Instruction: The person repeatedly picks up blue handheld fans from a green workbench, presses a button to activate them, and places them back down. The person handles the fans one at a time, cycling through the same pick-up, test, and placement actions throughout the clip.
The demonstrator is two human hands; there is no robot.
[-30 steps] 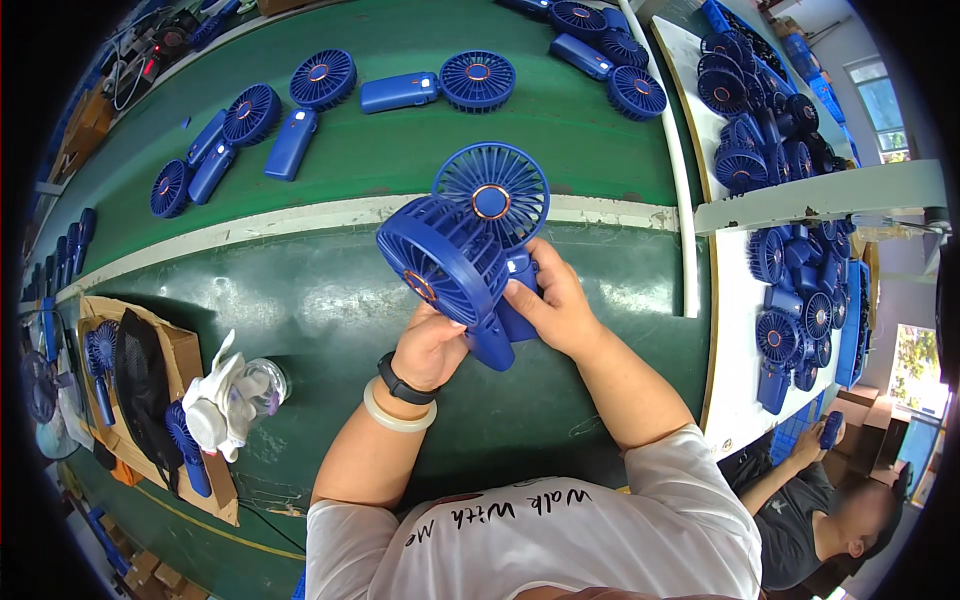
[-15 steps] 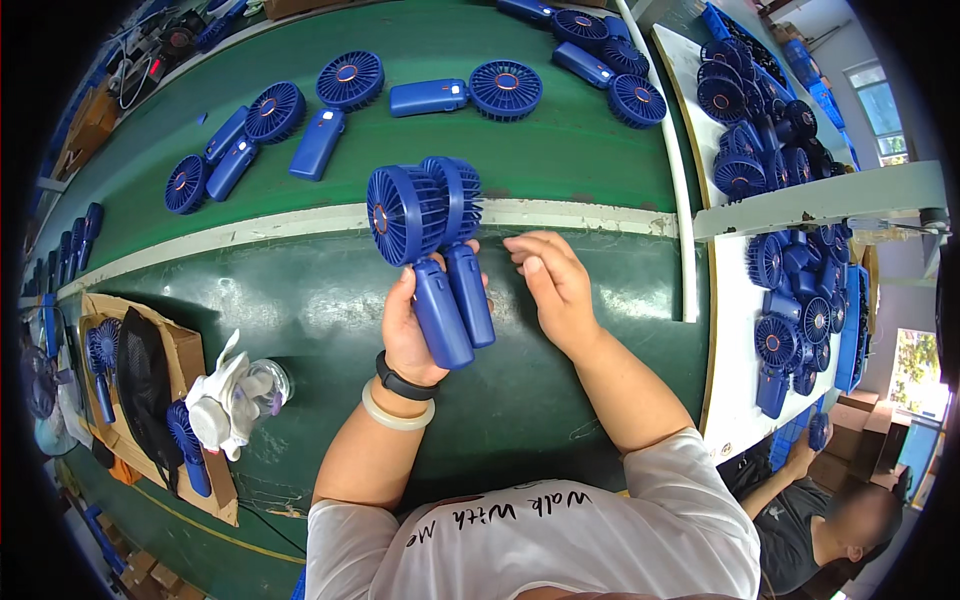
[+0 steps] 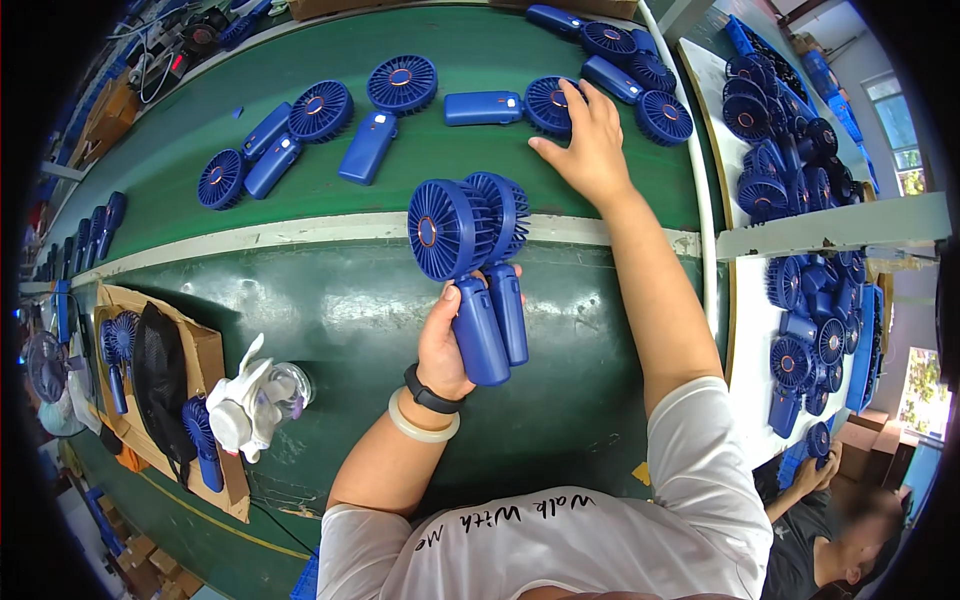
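The left hand [image 3: 447, 345] is clamped around the handles of two blue handheld fans [image 3: 470, 270], held side by side and upright above the dark green table [image 3: 330, 330], their round grilles level with the pale strip [image 3: 250, 237] that edges the green conveyor belt [image 3: 300, 170]. The right hand [image 3: 590, 150] reaches beyond that strip onto the belt, fingers spread and lying on the grille of one more fan [image 3: 550, 105], not closed around it. On the belt left of that fan lie about four others with their handles, and some three more sit past it toward the white shelf [image 3: 745, 310], which carries a heap of blue fans too many to count. Near side of the strip, at the table's left, an open cardboard box [image 3: 205, 360] holds about three fans, with a white spray bottle [image 3: 255, 405] just beside it.
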